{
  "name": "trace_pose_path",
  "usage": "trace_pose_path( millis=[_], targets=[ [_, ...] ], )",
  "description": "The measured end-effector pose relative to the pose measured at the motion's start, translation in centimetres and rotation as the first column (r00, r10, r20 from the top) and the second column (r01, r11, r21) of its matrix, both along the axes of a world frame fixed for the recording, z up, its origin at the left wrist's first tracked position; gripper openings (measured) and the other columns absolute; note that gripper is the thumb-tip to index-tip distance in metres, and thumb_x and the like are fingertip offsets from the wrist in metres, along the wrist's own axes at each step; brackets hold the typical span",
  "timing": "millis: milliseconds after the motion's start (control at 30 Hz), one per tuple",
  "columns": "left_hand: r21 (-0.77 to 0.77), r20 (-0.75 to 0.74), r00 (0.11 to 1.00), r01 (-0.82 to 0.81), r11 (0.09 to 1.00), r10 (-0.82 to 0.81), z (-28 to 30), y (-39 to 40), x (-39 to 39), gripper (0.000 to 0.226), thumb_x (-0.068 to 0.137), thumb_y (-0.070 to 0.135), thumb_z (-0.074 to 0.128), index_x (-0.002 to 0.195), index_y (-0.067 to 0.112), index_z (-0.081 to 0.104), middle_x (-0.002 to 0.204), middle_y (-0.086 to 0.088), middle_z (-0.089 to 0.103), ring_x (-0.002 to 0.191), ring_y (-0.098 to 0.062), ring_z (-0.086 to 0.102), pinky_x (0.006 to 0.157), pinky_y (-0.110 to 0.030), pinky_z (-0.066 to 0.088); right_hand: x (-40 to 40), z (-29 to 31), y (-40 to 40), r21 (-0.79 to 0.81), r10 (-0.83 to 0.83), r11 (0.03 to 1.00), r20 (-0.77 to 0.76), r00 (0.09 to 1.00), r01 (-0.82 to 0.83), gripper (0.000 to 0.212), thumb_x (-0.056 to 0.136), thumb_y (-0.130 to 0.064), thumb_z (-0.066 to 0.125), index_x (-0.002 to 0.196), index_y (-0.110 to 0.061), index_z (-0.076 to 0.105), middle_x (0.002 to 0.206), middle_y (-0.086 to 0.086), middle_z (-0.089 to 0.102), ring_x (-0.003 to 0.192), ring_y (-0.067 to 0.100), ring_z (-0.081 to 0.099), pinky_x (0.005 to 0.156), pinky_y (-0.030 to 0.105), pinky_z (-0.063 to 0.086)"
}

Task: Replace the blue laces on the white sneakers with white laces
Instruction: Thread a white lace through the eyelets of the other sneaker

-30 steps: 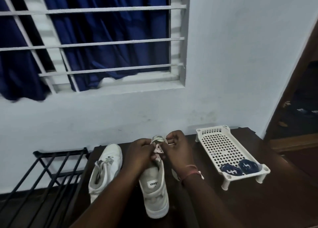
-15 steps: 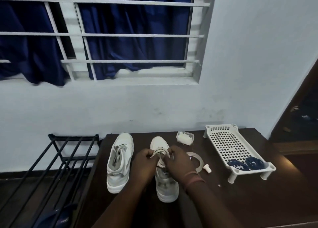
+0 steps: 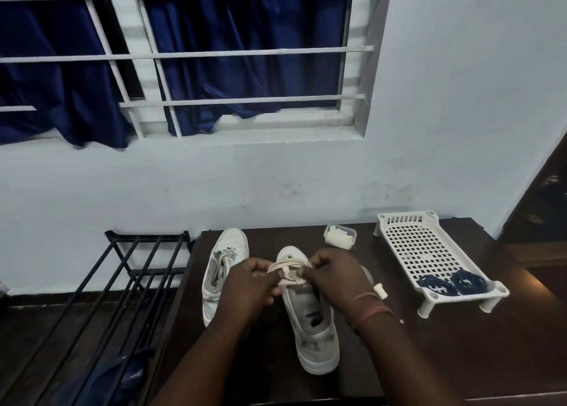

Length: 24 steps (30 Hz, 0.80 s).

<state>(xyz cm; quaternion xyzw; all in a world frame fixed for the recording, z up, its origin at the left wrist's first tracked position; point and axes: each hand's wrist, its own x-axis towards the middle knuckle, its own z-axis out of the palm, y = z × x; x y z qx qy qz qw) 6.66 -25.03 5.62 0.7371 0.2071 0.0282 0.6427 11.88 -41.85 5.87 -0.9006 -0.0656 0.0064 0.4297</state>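
Note:
Two white sneakers stand on a dark wooden table (image 3: 429,359), toes toward the wall. The right sneaker (image 3: 313,322) lies under my hands. My left hand (image 3: 248,286) and my right hand (image 3: 334,276) each pinch the white lace (image 3: 288,267) over its tongue, where the lace forms loops. The left sneaker (image 3: 222,270) stands beside it with a white lace in its eyelets. Two coiled blue laces (image 3: 451,284) lie in the near end of a white perforated tray (image 3: 420,246) at the right.
A small clear plastic box (image 3: 339,237) sits by the wall behind the sneakers. A small white piece (image 3: 379,291) lies right of my wrist. A black metal rack (image 3: 122,280) stands left of the table. Barred window with blue curtains above.
The view has tilted down and the sneaker sits flat on the table. My hands have stayed on the white lace, working its loops near the tongue.

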Motion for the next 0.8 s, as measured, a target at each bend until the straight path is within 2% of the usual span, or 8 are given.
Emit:
trace_pose_path(
  millis=[167,267,400,533,600,667,733,800],
  targets=[
    [0.024,0.045,0.999,-0.018,1.000,0.017,0.0,1.5,1.9,0.012,0.081,0.010,0.082,0.087,0.005,0.073,0.064,-0.019,0.066,0.045,-0.015,0.051,0.042,-0.018,0.037,1.7,0.3,0.5,0.140,0.007,0.990,-0.004,1.000,-0.007,0.013,0.077,-0.025,0.080,0.073,-0.014,0.074,0.069,0.001,0.071,0.063,0.009,0.061,0.063,0.024,0.046],
    [0.061,0.070,0.997,0.007,0.998,-0.011,-0.7,2.2,2.7,0.010,0.077,0.014,0.085,0.082,0.009,0.077,0.076,-0.016,0.076,0.061,-0.021,0.062,0.055,-0.023,0.043,3.0,-1.0,0.3,0.187,-0.018,0.982,-0.029,0.999,0.023,0.009,0.077,-0.024,0.079,0.075,-0.017,0.074,0.069,-0.001,0.071,0.066,0.011,0.065,0.068,0.028,0.052],
    [0.200,0.154,0.987,-0.072,0.977,0.041,-0.9,2.8,3.8,0.008,0.079,0.015,0.083,0.076,0.022,0.078,0.071,-0.005,0.075,0.058,-0.012,0.063,0.062,-0.028,0.048,3.8,-1.4,0.3,0.253,-0.082,0.965,0.021,0.996,0.075,0.002,0.080,-0.019,0.075,0.080,-0.020,0.074,0.070,-0.004,0.070,0.068,0.010,0.066,0.072,0.030,0.054],
    [0.407,0.254,0.966,-0.155,0.900,0.052,-0.4,2.6,3.4,0.015,0.078,0.015,0.081,0.085,0.026,0.076,0.073,0.016,0.071,0.069,0.003,0.065,0.059,-0.008,0.041,3.3,-0.7,1.2,0.432,-0.086,0.902,0.171,0.982,0.004,0.003,0.089,-0.016,0.067,0.087,-0.018,0.067,0.076,0.001,0.069,0.074,0.016,0.066,0.072,0.027,0.054],
    [0.498,0.224,0.975,-0.103,0.861,-0.012,-0.5,2.5,3.1,0.021,0.076,0.018,0.082,0.094,0.026,0.075,0.081,0.015,0.070,0.076,-0.001,0.066,0.062,-0.013,0.043,3.0,0.1,1.3,0.542,-0.054,0.839,0.172,0.984,-0.048,0.001,0.093,-0.012,0.064,0.092,-0.012,0.065,0.077,0.007,0.071,0.072,0.017,0.067,0.070,0.025,0.055],
    [0.495,0.201,0.974,-0.008,0.869,-0.106,-0.8,2.3,3.1,0.030,0.077,0.022,0.084,0.103,0.030,0.072,0.091,0.017,0.070,0.087,0.000,0.067,0.073,-0.015,0.047,2.6,0.4,1.5,0.563,0.061,0.813,0.165,0.984,-0.145,0.004,0.092,-0.007,0.064,0.094,-0.008,0.068,0.077,0.010,0.071,0.070,0.015,0.067,0.068,0.025,0.055],
    [0.433,0.214,0.954,0.100,0.896,-0.210,-0.7,1.6,2.9,0.036,0.081,0.024,0.082,0.110,0.040,0.067,0.095,0.029,0.070,0.094,0.013,0.064,0.077,-0.006,0.044,2.3,-0.1,1.9,0.469,0.160,0.853,0.186,0.969,-0.231,0.010,0.089,-0.006,0.067,0.092,-0.012,0.074,0.081,0.003,0.073,0.075,0.012,0.068,0.072,0.022,0.053],
    [0.302,0.233,0.941,0.172,0.938,-0.247,-0.8,0.9,3.0,0.057,0.079,0.024,0.082,0.129,0.039,0.058,0.109,0.027,0.069,0.103,0.010,0.064,0.086,-0.013,0.049,1.9,-0.4,2.2,0.437,0.225,0.852,0.192,0.955,-0.289,0.014,0.088,-0.004,0.068,0.093,-0.014,0.076,0.087,-0.003,0.075,0.083,0.011,0.070,0.075,0.022,0.054]
  ],
)
